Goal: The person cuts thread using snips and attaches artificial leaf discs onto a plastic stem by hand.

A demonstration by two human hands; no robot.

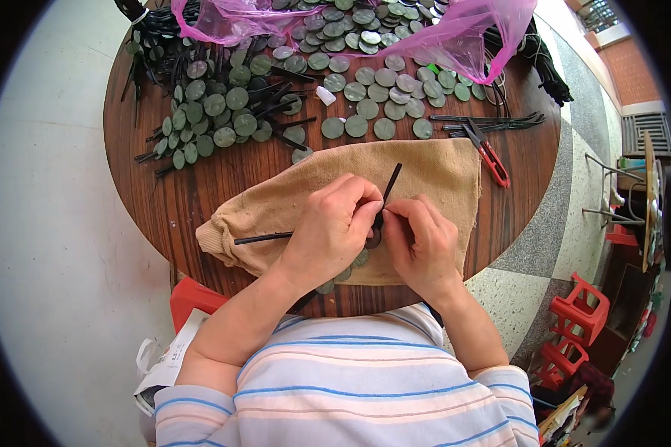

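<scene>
Over a tan cloth (432, 165), my left hand (332, 223) and my right hand (427, 240) meet, each closed in a pinch on a thin black cord (393, 182). One cord end sticks up between the fingertips. Another black length (263, 238) pokes out to the left from under my left hand. Below the fingers a dark round piece (373, 238) is partly visible. Several grey-green discs (343, 273) trail toward the table's near edge, half covered by my left hand and wrist. The exact spot where the fingers grip is hidden.
Loose discs (384, 129) spread across the round wooden table (156, 216). Discs with black cords (224, 112) are heaped at left. Pink plastic bags (492, 37) lie behind. Red-handled cutters (492, 160) rest at right beside black cords (499, 121). Red stools (580, 309) stand on the floor.
</scene>
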